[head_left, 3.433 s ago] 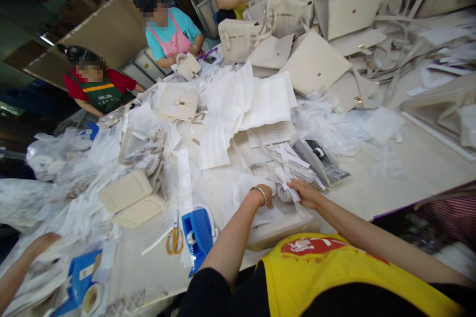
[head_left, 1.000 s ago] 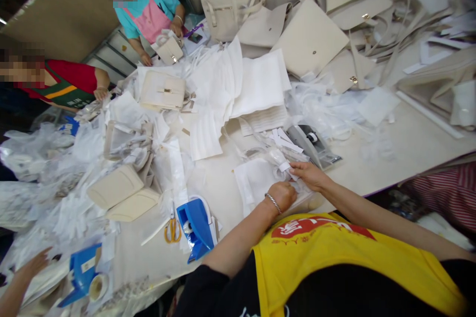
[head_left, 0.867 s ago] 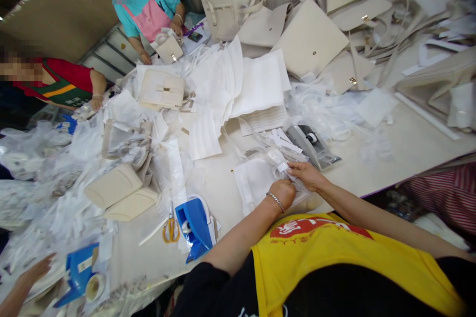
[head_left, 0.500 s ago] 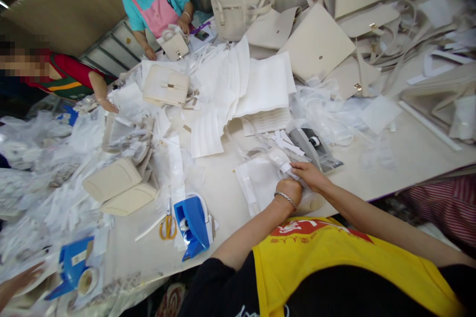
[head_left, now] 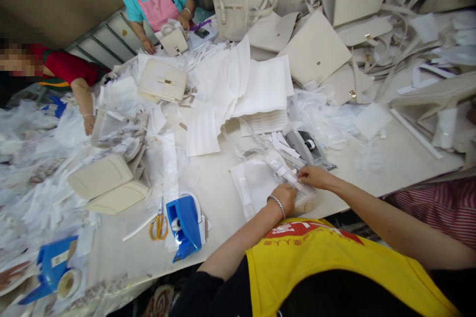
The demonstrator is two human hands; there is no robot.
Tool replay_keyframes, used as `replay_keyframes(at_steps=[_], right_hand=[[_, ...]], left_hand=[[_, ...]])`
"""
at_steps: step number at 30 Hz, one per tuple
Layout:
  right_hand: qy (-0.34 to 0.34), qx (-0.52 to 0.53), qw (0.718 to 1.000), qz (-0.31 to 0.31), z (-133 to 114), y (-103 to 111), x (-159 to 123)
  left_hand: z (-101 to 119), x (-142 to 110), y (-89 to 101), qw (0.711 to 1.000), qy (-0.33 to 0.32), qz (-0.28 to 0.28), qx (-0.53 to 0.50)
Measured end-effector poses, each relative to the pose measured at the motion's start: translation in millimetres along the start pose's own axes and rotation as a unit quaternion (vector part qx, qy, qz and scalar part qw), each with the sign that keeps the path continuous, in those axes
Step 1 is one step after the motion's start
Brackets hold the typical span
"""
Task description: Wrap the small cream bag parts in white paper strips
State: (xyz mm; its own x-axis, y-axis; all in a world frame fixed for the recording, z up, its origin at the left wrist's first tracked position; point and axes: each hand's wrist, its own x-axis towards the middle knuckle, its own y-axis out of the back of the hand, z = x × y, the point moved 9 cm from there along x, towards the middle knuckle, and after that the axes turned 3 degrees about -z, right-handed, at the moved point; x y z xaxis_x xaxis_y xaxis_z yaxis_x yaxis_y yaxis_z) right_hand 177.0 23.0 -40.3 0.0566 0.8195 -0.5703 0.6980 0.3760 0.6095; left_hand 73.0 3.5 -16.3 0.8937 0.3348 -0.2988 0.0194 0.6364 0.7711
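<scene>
Cream bag in clear wrapping (white strip across it), flat at table edge

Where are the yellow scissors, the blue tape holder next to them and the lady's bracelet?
yellow scissors (head_left: 159, 226), head view, on the handles.
blue tape holder (head_left: 185, 225), head view, on its blue side.
bracelet (head_left: 277, 203), head view, on the band.
</scene>
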Motion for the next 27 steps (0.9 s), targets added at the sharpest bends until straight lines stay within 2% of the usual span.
replay_keyframes(at_steps=[2,7,9,13,16,18,20,22,24,27], right_hand=[[-0.006,-0.012,1.000,-0.003,-3.2,-1.5,-1.3],[-0.034,0.038,0.997,-0.056,-4.9,-11.7,-3.5],[-0.048,0.042,0.996,-0.056,-2.8,-11.0,-4.0],[-0.062,0.009,0.997,-0.053,-3.9,-9.2,-4.2],[-0.060,-0.021,0.996,-0.065,-8.1,-10.6,-5.2],[-0.059,-0.034,0.996,-0.065,-9.6,-11.0,-6.0],[-0.059,-0.046,0.996,-0.052,-9.3,-10.4,-6.2],[-0.062,-0.056,0.996,-0.033,-7.7,-10.2,-5.5],[-0.064,-0.063,0.996,-0.014,-7.3,-10.8,-4.9],[-0.063,-0.073,0.995,0.019,-15.8,-7.1,-11.6]], left_hand=[[1.2,0.1,-0.8,1.000,-0.004,0.011,0.007],[4.4,0.2,-3.4,1.000,-0.007,0.011,0.015],[5.5,-0.6,-2.0,1.000,-0.001,0.010,0.005],[3.5,-6.0,14.2,1.000,-0.007,0.015,-0.018],[-23.7,-8.4,48.3,0.998,0.014,0.056,-0.028],[-57.9,-7.5,76.5,0.992,0.070,0.107,-0.021],[-94.9,-5.5,96.0,0.978,0.150,0.142,-0.001],[-124.6,-3.2,99.9,0.964,0.229,0.137,0.012],[-140.2,-1.9,94.8,0.953,0.281,0.115,0.012],[-133.7,-0.2,98.4,0.947,0.301,0.114,-0.007]])
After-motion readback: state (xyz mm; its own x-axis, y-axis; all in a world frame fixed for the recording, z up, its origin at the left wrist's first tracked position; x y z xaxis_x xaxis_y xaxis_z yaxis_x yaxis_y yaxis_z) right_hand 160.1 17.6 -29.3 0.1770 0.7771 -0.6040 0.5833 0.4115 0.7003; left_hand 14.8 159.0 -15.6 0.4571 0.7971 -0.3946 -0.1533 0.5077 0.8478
